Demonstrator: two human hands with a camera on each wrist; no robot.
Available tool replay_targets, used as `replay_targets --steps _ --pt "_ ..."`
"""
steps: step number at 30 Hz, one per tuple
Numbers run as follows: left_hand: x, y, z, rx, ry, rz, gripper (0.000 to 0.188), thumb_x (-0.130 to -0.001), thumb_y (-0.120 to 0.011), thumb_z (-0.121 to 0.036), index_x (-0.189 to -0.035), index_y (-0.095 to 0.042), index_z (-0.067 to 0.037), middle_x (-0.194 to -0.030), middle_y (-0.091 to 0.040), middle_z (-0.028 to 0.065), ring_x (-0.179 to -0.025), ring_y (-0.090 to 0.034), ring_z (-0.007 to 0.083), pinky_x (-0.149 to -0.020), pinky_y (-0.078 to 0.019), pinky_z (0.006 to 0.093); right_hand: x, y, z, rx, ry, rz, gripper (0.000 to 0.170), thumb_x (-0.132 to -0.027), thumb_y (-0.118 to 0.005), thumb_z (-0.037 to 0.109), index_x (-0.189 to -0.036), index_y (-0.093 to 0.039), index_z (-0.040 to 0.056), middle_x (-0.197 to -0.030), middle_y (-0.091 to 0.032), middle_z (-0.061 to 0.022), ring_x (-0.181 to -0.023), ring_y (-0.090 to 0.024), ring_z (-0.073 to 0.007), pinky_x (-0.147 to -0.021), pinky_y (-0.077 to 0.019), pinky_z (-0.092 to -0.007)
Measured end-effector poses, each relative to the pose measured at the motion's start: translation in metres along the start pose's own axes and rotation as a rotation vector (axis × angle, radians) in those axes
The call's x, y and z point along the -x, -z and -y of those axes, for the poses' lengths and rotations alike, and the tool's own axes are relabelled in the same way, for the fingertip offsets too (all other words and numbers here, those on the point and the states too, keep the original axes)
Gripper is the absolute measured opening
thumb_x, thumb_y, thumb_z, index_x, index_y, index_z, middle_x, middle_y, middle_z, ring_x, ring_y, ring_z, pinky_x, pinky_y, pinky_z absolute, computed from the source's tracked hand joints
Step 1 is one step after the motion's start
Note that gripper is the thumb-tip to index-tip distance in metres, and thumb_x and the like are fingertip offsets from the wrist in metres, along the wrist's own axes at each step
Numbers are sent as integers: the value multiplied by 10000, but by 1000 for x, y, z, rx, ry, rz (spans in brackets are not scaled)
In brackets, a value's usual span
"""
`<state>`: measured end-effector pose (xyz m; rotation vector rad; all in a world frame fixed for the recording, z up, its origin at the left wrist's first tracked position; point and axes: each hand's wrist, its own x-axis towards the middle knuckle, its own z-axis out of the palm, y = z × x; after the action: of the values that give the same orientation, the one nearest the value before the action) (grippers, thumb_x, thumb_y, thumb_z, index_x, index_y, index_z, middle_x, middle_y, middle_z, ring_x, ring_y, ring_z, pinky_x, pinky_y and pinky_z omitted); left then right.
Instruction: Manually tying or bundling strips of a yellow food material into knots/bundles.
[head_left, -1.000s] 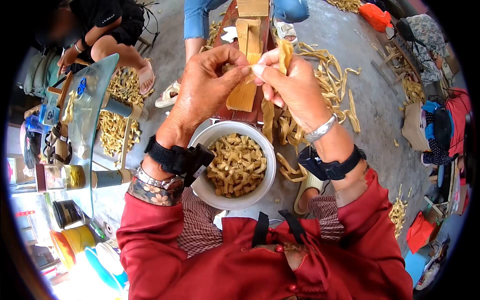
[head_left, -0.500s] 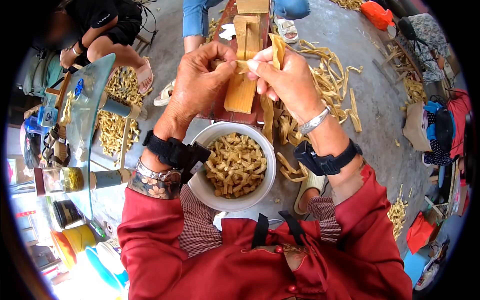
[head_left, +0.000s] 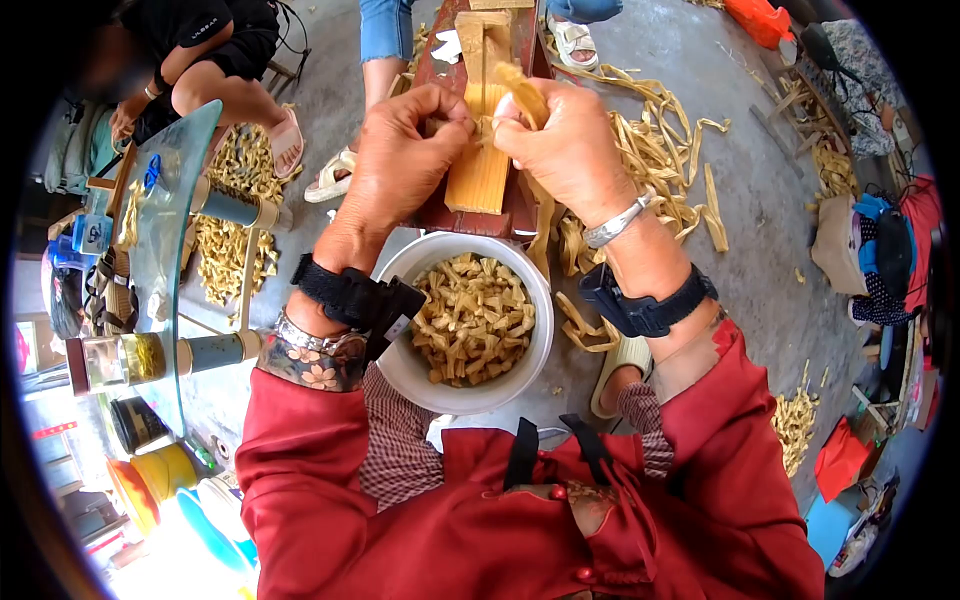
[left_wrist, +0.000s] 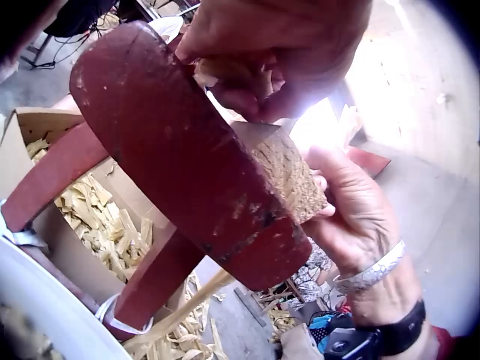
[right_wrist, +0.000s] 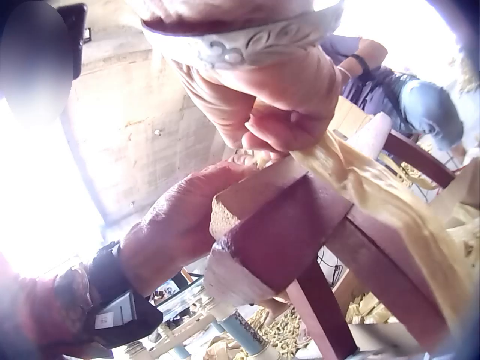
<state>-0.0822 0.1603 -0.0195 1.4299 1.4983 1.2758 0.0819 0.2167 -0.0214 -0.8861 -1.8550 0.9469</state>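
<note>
Over the wooden board (head_left: 478,180) on a red bench (head_left: 430,205), both hands work close together on a pliable tan strip. My left hand (head_left: 405,150) pinches a small piece of it between thumb and curled fingers, mostly hidden. My right hand (head_left: 575,150) grips the tan strip (head_left: 522,95), a folded part of which sticks up above the fingers. In the right wrist view, a long length of the strip (right_wrist: 375,187) hangs down from the right hand (right_wrist: 289,112) beside the bench. Below the hands, a pale metal basin (head_left: 545,330) holds many short knotted tan pieces (head_left: 470,320).
Long loose strips (head_left: 660,150) lie on the floor right of the bench. Knotted pieces (head_left: 230,250) are heaped at the left, near a glass tabletop (head_left: 165,250). Another person sits at the upper left (head_left: 215,60), and someone in jeans (head_left: 385,35) sits beyond the bench.
The hands were pressed fingertip to fingertip, then drew slightly apart with a short stretch of strip between them. Now they sit lower against the board, the strip's upright part leaning left.
</note>
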Motion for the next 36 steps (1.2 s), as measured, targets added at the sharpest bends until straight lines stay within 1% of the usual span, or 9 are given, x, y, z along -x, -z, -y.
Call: replay_targets --steps 7,13,15,20,23,25,33,35,36 --pt "15 13 -16 61 110 -24 222 -911 -591 -241 -904 -640 -25 -785 -608 -22 -668 -500 36 -628 -415 171 4 27 -28 -184 -384 -188 119 -833 -636 106 -851 -621 -11 -658 -613 -43 -525 -595 -103 -442 -483 -220" --pt "58 30 -39 39 133 67 325 -939 -526 -295 -928 -644 7 -789 -631 35 -660 -524 81 -618 -452 210 -1 28 -75 -423 -399 -103 225 -799 -703 97 -944 -571 -14 -806 -626 -83 -677 -663 -170 -540 -565 -251" --pt "82 32 -53 -1 227 178 317 -939 -527 -286 -923 -643 9 -815 -634 39 -705 -553 85 -642 -469 218 6 37 -84 -373 -294 21 266 -852 -624 60 -1088 -540 -31 -924 -626 -117 -799 -670 -222 -713 -590 -315" --pt "136 32 -15 -772 130 143 349 -917 -559 -250 -1090 -608 49 -936 -674 146 -881 -632 223 -781 -491 316 36 50 -52 -505 -324 8 206 -932 -529 192 -1000 -564 1 -841 -570 -44 -729 -553 -113 -661 -473 -231" --pt "142 16 -17 -578 270 133 333 -921 -551 -234 -1076 -614 54 -940 -671 140 -809 -640 197 -708 -504 285 51 54 -35 -511 -344 144 196 -940 -488 183 -980 -568 8 -791 -571 -48 -711 -577 -130 -627 -494 -243" --pt "147 -11 -25 -18 474 217 370 -955 -497 -288 -1075 -602 46 -890 -666 117 -693 -628 144 -641 -522 255 56 59 -25 -481 -273 309 219 -953 -491 208 -1029 -530 6 -835 -607 -81 -781 -660 -196 -678 -587 -289" --pt "155 -78 -16 995 792 275 435 -1006 -321 -341 -1020 -536 37 -868 -642 157 -711 -650 228 -661 -558 324 136 52 49 -604 -450 626 355 -985 -414 334 -922 -524 3 -683 -501 -10 -590 -530 -85 -509 -457 -216" --pt "158 -75 9 1190 657 521 411 -994 -365 -340 -978 -547 29 -837 -629 156 -719 -635 242 -672 -553 357 167 41 56 -609 -399 631 327 -991 -405 301 -950 -543 7 -650 -531 -6 -541 -506 -55 -498 -439 -197" --pt "157 -75 -6 1134 726 386 376 -987 -396 -319 -964 -549 25 -818 -623 146 -697 -627 239 -654 -549 358 182 36 59 -654 -415 655 308 -990 -408 289 -949 -539 14 -664 -525 -3 -550 -505 -54 -499 -439 -199"
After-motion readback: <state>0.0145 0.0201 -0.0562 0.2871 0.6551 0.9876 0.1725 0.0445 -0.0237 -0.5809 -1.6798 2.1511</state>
